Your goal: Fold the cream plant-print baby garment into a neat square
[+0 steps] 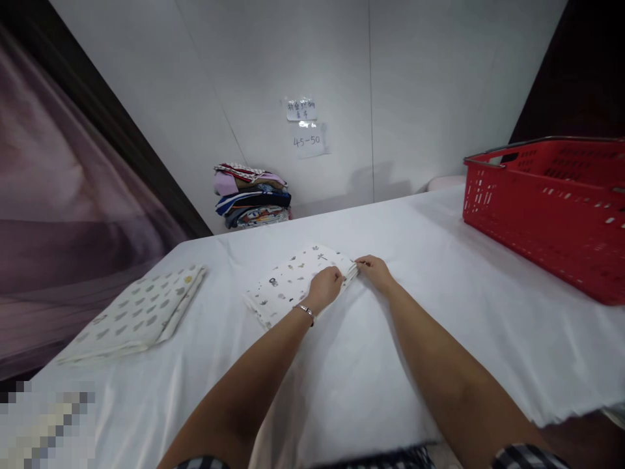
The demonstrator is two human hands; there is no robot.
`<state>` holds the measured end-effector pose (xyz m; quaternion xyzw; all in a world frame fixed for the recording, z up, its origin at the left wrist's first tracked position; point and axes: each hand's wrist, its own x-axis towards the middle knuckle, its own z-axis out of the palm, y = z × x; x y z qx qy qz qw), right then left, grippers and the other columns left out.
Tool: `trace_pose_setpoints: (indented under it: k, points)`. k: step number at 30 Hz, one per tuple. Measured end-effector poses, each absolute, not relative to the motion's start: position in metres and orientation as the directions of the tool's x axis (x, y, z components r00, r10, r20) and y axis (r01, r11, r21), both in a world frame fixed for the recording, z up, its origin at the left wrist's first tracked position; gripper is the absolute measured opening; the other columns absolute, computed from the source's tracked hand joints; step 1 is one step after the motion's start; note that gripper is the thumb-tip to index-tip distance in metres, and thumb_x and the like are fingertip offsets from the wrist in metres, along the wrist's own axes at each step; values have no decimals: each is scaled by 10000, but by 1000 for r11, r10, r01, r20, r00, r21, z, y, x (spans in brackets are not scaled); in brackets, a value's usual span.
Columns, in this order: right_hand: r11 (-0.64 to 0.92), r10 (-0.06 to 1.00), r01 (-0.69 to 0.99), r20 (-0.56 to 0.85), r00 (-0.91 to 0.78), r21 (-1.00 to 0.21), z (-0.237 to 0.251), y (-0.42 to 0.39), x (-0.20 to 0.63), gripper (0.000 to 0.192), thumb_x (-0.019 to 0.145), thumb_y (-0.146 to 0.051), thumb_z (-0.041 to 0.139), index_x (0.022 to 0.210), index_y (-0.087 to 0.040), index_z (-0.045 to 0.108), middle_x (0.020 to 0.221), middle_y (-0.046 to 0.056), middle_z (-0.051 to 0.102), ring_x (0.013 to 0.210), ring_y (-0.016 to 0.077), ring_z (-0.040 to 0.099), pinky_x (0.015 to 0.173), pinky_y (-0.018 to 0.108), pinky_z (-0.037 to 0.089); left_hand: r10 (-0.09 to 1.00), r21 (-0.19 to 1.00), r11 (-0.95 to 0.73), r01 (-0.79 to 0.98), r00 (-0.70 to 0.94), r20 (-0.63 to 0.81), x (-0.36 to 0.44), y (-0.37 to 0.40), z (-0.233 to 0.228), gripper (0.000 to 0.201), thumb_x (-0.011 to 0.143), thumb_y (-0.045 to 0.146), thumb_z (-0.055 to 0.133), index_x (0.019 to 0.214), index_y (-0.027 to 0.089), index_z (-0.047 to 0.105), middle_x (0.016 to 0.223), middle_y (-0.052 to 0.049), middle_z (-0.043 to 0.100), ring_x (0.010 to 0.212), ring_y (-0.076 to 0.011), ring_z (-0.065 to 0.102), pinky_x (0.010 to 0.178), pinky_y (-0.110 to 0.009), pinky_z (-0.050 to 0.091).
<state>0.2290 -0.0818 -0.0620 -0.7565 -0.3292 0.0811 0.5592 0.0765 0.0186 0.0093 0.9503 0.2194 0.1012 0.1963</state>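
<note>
A folded white cloth [288, 280] with small grey and brown prints lies in the middle of the white-covered table [420, 365]. My left hand [327, 286], with a bracelet at the wrist, is closed on the cloth's near edge, close to its right end. At the right corner, my right hand [375, 270] pinches the layered edge between thumb and fingers. Off to the left lies a second folded cloth [139, 309], white with grey cloud-like shapes and a yellow spot; neither hand touches it.
A red plastic basket [541, 221] stands on the table at the right. Behind the far edge is a stack of folded fabrics [254, 198] against the wall. Two paper notes [307, 139] are stuck above it. A purplish curtain [63, 195] hangs at the left.
</note>
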Motion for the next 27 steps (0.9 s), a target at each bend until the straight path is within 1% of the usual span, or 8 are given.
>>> trace_pose_setpoints:
  k: [3, 6, 10, 16, 18, 23, 27]
  points:
    - [-160, 588, 419, 254, 768, -894, -61, -82, 228, 250, 745, -250, 544, 942, -229, 697, 920, 19, 671, 808, 153, 588, 786, 293, 452, 440, 395, -844, 363, 890, 121, 76, 18, 10, 130, 827, 242, 499, 745, 196, 589, 814, -25, 640, 772, -162, 567, 648, -258, 381]
    - [-152, 611, 451, 275, 742, -879, -60, -82, 228, 287, 768, -269, 538, 1014, -231, 679, 937, 22, 661, 777, 142, 577, 769, 287, 452, 447, 394, -842, 368, 885, 129, 76, 17, 9, 141, 840, 254, 490, 752, 196, 584, 829, -25, 639, 779, -161, 568, 655, -259, 385]
    - [-149, 646, 508, 306, 700, -849, -61, -81, 228, 244, 763, -238, 542, 955, -237, 693, 936, 15, 659, 822, 144, 576, 790, 281, 440, 470, 405, -826, 393, 876, 108, 76, 16, 9, 136, 840, 266, 504, 757, 197, 587, 822, -23, 639, 789, -158, 569, 662, -255, 389]
    - [-200, 603, 462, 263, 753, -864, -60, -79, 226, 193, 735, -197, 537, 856, -210, 686, 848, 10, 659, 766, 142, 569, 731, 262, 428, 460, 410, -828, 383, 882, 105, 76, 17, 6, 123, 828, 252, 505, 763, 198, 595, 831, -20, 641, 770, -154, 560, 630, -253, 370]
    - [-200, 594, 467, 272, 757, -861, -58, -80, 225, 187, 733, -178, 518, 830, -199, 676, 832, 12, 647, 768, 142, 560, 730, 262, 420, 461, 402, -830, 387, 882, 102, 76, 17, 5, 120, 828, 249, 505, 769, 198, 595, 839, -21, 641, 768, -152, 558, 623, -252, 365]
    - [-205, 586, 543, 343, 734, -814, -54, -82, 223, 180, 729, -162, 488, 795, -196, 652, 823, 13, 616, 778, 143, 537, 744, 266, 402, 445, 369, -850, 375, 887, 123, 74, 16, 3, 112, 841, 249, 499, 785, 195, 578, 879, -23, 631, 768, -148, 558, 618, -252, 361]
    - [-221, 582, 545, 339, 739, -809, -54, -84, 222, 183, 733, -162, 483, 796, -203, 650, 840, 14, 621, 778, 143, 536, 747, 267, 402, 443, 362, -856, 369, 884, 147, 72, 15, 1, 78, 822, 271, 545, 859, 205, 562, 950, -20, 612, 782, -144, 562, 632, -253, 369]
